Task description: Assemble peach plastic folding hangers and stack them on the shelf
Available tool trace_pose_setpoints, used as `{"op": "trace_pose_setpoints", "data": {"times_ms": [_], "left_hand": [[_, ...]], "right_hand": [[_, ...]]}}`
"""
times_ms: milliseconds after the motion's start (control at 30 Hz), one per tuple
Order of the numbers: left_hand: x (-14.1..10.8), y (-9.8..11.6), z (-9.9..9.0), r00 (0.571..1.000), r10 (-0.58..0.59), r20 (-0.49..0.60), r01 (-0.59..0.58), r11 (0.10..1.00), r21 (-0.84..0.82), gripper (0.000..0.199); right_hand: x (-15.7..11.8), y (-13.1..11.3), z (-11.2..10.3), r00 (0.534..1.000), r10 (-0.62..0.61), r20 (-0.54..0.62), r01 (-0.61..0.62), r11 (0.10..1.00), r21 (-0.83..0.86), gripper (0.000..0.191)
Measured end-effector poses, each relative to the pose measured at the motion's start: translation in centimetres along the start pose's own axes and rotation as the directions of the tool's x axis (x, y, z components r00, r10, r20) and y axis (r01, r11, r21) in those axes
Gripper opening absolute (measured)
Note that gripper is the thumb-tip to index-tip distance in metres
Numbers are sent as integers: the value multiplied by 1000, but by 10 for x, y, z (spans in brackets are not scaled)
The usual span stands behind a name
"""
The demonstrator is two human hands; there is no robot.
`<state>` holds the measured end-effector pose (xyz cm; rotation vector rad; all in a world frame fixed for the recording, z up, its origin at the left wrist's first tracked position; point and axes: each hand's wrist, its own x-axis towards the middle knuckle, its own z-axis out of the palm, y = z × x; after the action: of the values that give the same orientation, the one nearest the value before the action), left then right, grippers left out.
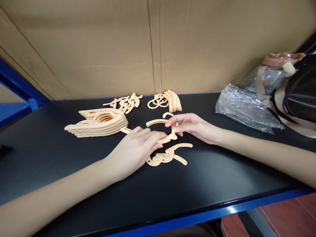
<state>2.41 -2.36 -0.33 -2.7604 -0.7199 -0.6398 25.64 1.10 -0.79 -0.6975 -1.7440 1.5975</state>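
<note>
My left hand (139,146) is closed over a cream plastic arm piece (126,130), whose ends show on both sides of the fingers. To its right, my right hand (189,126) pinches a cream hook piece (173,134) at the arm piece's right end. Behind the hands lies a curved strip (155,122). In front of them are a loose curved strip (180,146) and overlapping curved pieces (164,158) on the black table.
A stack of cream hanger-like frames (98,126) stands at left. Farther back are a pile of hooks (128,102), rings (158,101) and a bundle of strips (173,100). Crumpled clear plastic (244,107), a bottle (269,74) and a black bag (301,95) are at right.
</note>
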Motion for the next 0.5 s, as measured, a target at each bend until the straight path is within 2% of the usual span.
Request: {"op": "trace_pose_setpoints", "data": {"times_ms": [133,500], "left_hand": [[0,0,-1,1000,2,11,-2,1000,-27,20],[-1,-1,-1,999,7,34,-5,998,-56,19]], "right_hand": [[0,-2,1,1000,6,14,-5,1000,-14,18],[-2,-1,3,999,14,-34,-16,998,-68,14]]}}
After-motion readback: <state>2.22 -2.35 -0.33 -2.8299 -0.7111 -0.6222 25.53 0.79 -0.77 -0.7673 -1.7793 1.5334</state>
